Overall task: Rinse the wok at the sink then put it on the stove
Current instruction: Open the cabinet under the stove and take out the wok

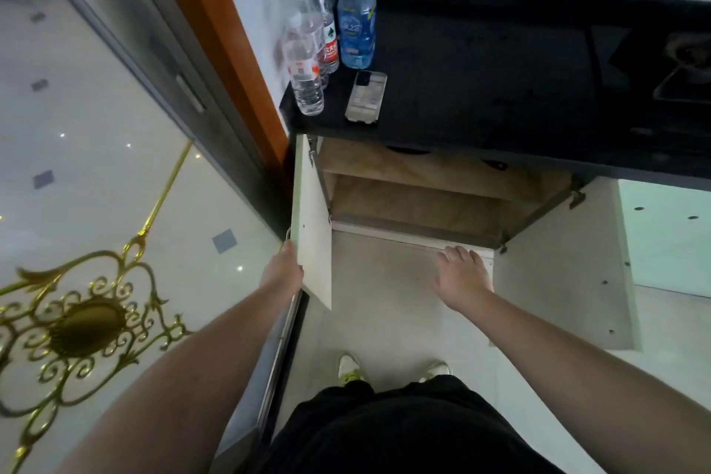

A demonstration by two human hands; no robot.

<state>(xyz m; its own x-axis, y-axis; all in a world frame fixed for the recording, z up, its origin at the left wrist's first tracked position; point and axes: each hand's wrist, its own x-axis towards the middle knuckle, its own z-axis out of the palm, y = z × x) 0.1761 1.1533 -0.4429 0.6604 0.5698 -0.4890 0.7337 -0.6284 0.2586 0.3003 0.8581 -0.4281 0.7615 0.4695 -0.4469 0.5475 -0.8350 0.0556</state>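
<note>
No wok and no sink show in the head view. Under the black countertop [481,81] a low cabinet [423,200] stands with both doors swung open. My left hand [282,271] grips the outer edge of the left cabinet door [313,239]. My right hand [463,277] hovers with fingers spread in front of the cabinet's bottom edge, holding nothing. The right door [565,269] is folded out to the right. The cabinet's wooden shelves look bare; a dark round shape [408,151] peeks out just under the countertop. The stove [685,69] lies at the far right edge.
Three water bottles [307,62] and a blue bottle [357,17] stand at the counter's left end, with a phone [366,96] beside them. A glass sliding door with gold ornament [88,319] fills the left. My feet [392,369] stand on the pale floor tiles.
</note>
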